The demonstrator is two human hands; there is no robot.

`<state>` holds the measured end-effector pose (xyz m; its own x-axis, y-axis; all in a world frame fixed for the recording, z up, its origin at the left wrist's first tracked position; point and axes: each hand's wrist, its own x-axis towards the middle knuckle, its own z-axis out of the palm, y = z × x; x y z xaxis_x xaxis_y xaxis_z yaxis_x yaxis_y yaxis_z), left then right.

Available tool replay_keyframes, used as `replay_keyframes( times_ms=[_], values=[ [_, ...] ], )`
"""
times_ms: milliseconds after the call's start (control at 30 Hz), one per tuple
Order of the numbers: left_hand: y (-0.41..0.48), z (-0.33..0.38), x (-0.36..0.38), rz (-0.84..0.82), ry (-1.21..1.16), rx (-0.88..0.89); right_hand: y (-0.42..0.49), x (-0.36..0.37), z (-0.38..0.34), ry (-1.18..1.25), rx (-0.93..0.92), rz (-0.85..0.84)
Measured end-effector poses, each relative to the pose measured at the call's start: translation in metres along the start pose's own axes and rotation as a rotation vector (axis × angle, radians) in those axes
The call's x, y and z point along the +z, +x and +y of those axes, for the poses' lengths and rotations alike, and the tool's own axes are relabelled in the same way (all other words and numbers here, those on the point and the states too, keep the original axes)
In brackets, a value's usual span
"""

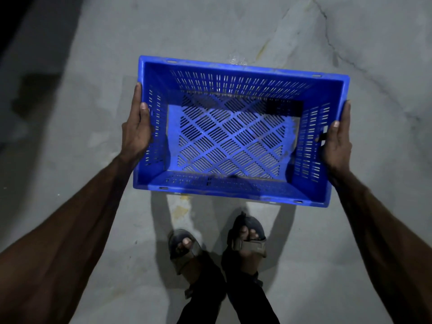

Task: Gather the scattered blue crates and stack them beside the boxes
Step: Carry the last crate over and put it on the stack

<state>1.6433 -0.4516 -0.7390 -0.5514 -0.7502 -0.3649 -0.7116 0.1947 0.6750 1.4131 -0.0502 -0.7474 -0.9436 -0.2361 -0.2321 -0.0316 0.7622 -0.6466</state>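
Blue crate (233, 136) – where's it at?
– Mid-frame, open side up, slotted bottom showing. Held over grey concrete floor (93, 66), just fwd of person's sandalled feet (247, 242); its shadow falls on the floor below.
– Hands?
– Both gripping it, one per short end. L hand (136, 134) on left wall, thumb along rim. R hand (336, 146) on right wall, thumb on rim too; fingers mostly hidden.
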Motion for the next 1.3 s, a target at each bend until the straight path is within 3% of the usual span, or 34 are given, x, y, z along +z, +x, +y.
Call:
replay_keyframes(
  times_ms=[200,500,833,1067,1300],
  values=[
    [-0.005,0.0,-0.002,0.001,0.041,0.153,-0.002,-0.001,0.0,0.003,-0.042,0.034],
    [-0.072,0.035,-0.059,0.054,0.041,0.111,-0.044,-0.06,-0.054,-0.019,-0.002,-0.038],
    [-0.211,0.18,-0.218,0.051,0.073,0.126,-0.144,-0.256,-0.215,-0.108,0.027,-0.037],
    [-0.297,0.295,-0.359,0.022,-0.032,0.178,-0.231,-0.393,-0.336,-0.022,0.004,0.012],
    [-0.357,0.343,-0.44,-0.076,-0.2,0.131,-0.311,-0.489,-0.385,0.098,-0.012,0.028]
  ],
)
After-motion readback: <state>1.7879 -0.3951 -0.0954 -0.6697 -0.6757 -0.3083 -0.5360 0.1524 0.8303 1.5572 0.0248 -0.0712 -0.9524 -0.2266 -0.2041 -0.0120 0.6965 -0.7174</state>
